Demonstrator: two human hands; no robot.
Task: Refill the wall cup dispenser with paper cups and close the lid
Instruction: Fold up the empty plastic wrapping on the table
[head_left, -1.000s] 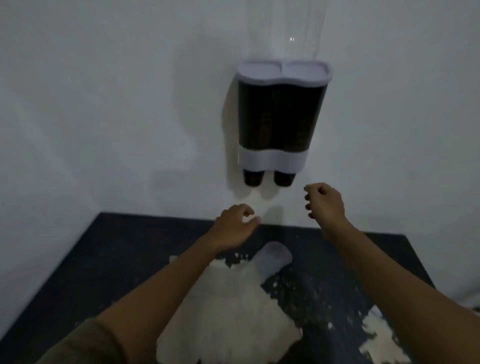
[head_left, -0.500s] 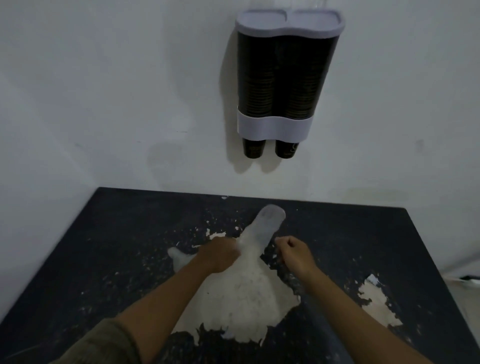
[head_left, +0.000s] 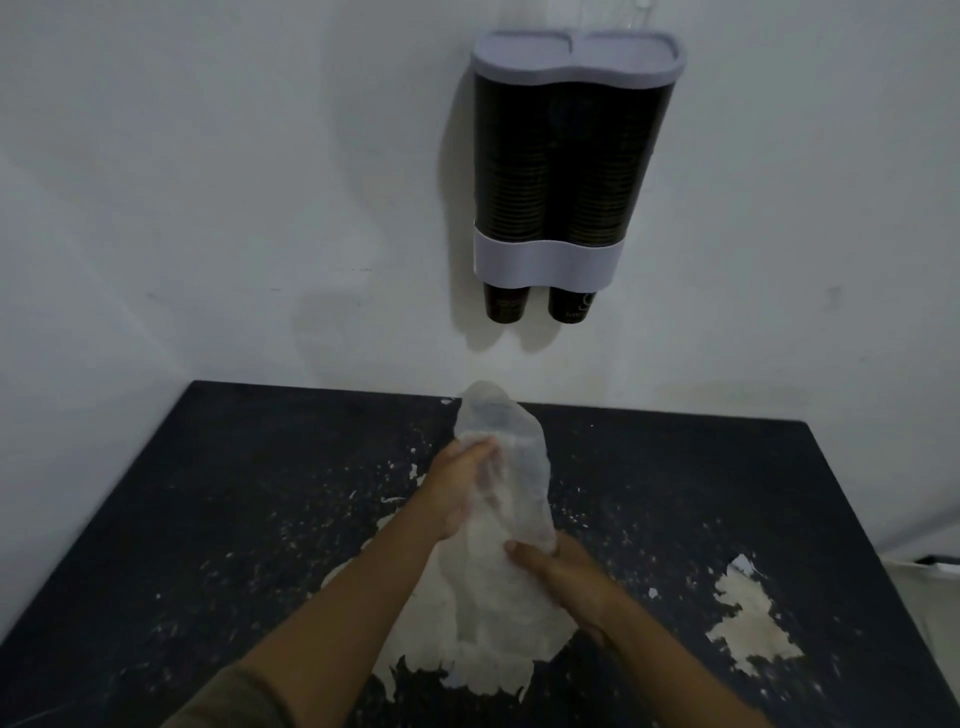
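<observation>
A twin-tube cup dispenser (head_left: 566, 156) hangs on the white wall, with its pale lid (head_left: 576, 54) down on top. Both tubes are packed with dark paper cups, and two cup bottoms (head_left: 537, 306) stick out below the pale band. Lower down, over the table, both my hands hold an empty clear plastic sleeve bag (head_left: 511, 467). My left hand (head_left: 462, 488) grips its upper part. My right hand (head_left: 566, 571) grips it lower down, on the right side. The bag is lifted and stands tilted up toward the wall.
A black table (head_left: 260, 493) with peeling paint runs up to the wall under the dispenser. Large pale patches (head_left: 748, 618) of bare surface show in its middle and at the right. The table's right edge falls away at the far right.
Both hands dropped from just under the dispenser to the table, took hold of the plastic bag lying there and lifted it. The view tilted down and moved closer.
</observation>
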